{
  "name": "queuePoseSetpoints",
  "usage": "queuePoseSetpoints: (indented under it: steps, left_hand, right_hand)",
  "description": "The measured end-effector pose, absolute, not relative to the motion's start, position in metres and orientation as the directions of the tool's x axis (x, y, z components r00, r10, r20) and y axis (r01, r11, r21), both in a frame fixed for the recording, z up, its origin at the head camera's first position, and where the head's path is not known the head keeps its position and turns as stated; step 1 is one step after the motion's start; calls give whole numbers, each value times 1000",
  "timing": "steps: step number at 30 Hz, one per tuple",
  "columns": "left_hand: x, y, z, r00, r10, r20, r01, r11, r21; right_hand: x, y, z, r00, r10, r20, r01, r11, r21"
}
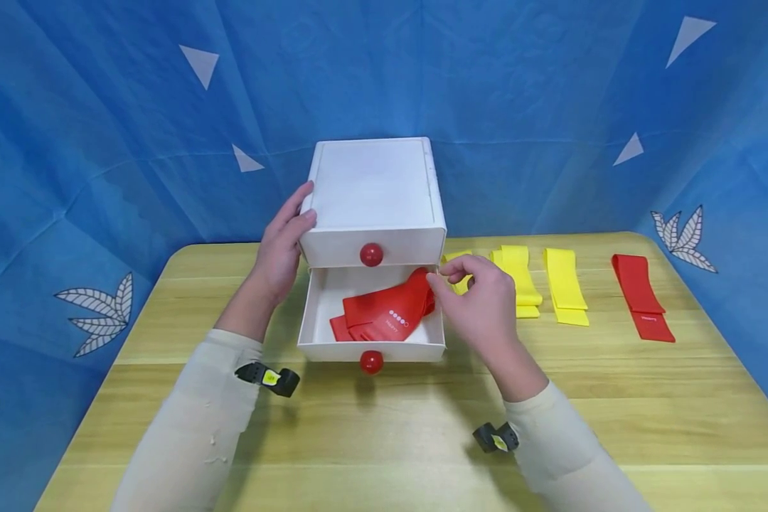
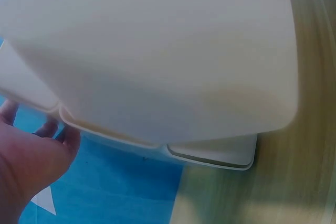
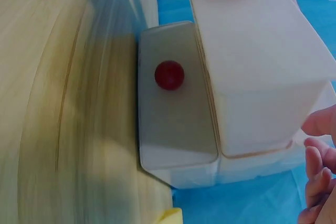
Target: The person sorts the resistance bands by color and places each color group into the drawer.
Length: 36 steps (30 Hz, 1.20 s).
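Head view, nearest first: two pale sleeves reach forward over the wooden surface, each with a black wrist device on its inner side. Beyond them, the left hand rests against the left side of a white cabinet, fingers spread along its upper edge and thumb near the front corner. The right hand hovers at the right edge of the open drawer, its fingers loosely bent; the right wrist view shows a small gap between thumb and forefinger with nothing held there, though whether they touch the band below cannot be told. Between the hands, inside that drawer, lies a folded red band with white dots and lettering, its far end bunched just beside the right fingertips. Above it, the upper drawer is closed and has a red knob; the right wrist view also shows a closed lowest drawer with its own knob. Just behind and to the right of the right hand lie folded yellow bands, some partly hidden by it, and well apart farther right, another red band. Farthest off, a blue cloth with white triangles hangs beyond both hands.
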<state>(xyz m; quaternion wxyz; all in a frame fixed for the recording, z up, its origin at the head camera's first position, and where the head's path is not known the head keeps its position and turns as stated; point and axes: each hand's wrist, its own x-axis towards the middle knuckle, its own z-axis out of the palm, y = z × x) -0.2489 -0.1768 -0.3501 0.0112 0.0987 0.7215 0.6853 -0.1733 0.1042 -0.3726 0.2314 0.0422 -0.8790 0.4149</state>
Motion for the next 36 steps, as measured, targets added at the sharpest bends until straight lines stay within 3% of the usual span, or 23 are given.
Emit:
queuePoseSetpoints:
  steps: [10, 27, 36]
  left_hand:
    - [-247, -177, -350, -982, 154, 110, 119, 54, 991]
    - [-248, -177, -351, -977, 165, 135, 144, 40, 989]
    - [-249, -177, -351, -979, 160, 124, 132, 41, 990]
  right_hand:
    - [-170, 136, -374, -852, 184, 490, -262, 661, -703]
    - [-163, 207, -387, -884, 333, 329, -43, 643, -765]
    - [-161, 244, -387, -865, 416, 280, 73, 658, -749]
